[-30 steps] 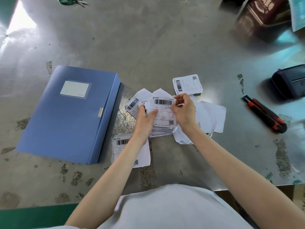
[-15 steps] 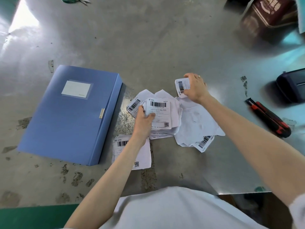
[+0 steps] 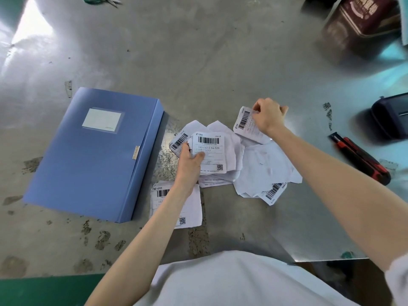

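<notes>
Steel tabletop (image 3: 198,51), white paper work. Stack of shipping labels (image 3: 209,151) gripped in left hand (image 3: 189,161), thumb on the top label's face beside the printed number, fingers curled under the stack's left edge. Single shipping label (image 3: 245,122) pinched near its upper right corner by right hand (image 3: 268,115), fingers curled; barcode side up, label tilted, lower edge overlapping loose white sheets (image 3: 265,171), contact not certain. Right hand up and to the right of left hand, apart from it. Loose white sheets spread between and below the two hands; one barcode strip poking out at their lower right edge. Another label sheet (image 3: 192,206) flat under the left forearm, just below left hand. Blue file box (image 3: 92,155) closed, flat, just left of left hand. Red-and-black utility knife (image 3: 359,160) right of right hand, well apart from the papers. Black case (image 3: 393,115) farther right, cut off by the frame edge. Dark red tin (image 3: 362,21) far above right hand, blurred. Green-handled scissors (image 3: 99,0) far above left hand, at the top edge.
</notes>
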Available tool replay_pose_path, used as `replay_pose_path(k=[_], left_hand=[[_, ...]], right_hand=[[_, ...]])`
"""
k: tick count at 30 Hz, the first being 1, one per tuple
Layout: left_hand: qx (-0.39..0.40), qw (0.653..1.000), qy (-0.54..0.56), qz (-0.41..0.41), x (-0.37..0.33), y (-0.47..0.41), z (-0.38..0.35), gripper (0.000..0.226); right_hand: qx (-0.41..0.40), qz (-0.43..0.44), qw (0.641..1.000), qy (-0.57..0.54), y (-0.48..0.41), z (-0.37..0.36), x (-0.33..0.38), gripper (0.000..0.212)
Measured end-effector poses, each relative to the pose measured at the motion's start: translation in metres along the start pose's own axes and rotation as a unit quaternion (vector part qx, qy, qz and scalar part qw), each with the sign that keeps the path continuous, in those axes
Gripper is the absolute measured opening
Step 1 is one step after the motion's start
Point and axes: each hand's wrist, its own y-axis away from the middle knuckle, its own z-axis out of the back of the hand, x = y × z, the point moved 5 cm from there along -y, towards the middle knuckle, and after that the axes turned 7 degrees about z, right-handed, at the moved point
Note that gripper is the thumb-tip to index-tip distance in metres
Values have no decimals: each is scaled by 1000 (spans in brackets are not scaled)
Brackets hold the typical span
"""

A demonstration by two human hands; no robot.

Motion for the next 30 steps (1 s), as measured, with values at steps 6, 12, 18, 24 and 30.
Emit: replay_pose_path(k=[6, 12, 18, 24, 30], left_hand=[[-9, 1000, 9, 2, 1, 2, 1, 24], [-20, 1000, 8, 0, 2, 3, -2, 13], [-17, 1000, 13, -20, 2, 7, -2, 25], [-5, 999, 28, -36, 2, 15, 2, 20], [-39, 998, 32, -43, 5, 32, 21, 18]], right_hand=[[-108, -178, 909, -362, 14, 25, -4, 11], [-27, -199, 837, -510, 53, 15, 26, 25], [50, -137, 893, -425, 94, -11, 51, 24], [69, -73, 923, -372, 112, -14, 72, 15], [49, -54, 934, -349, 124, -9, 78, 33]])
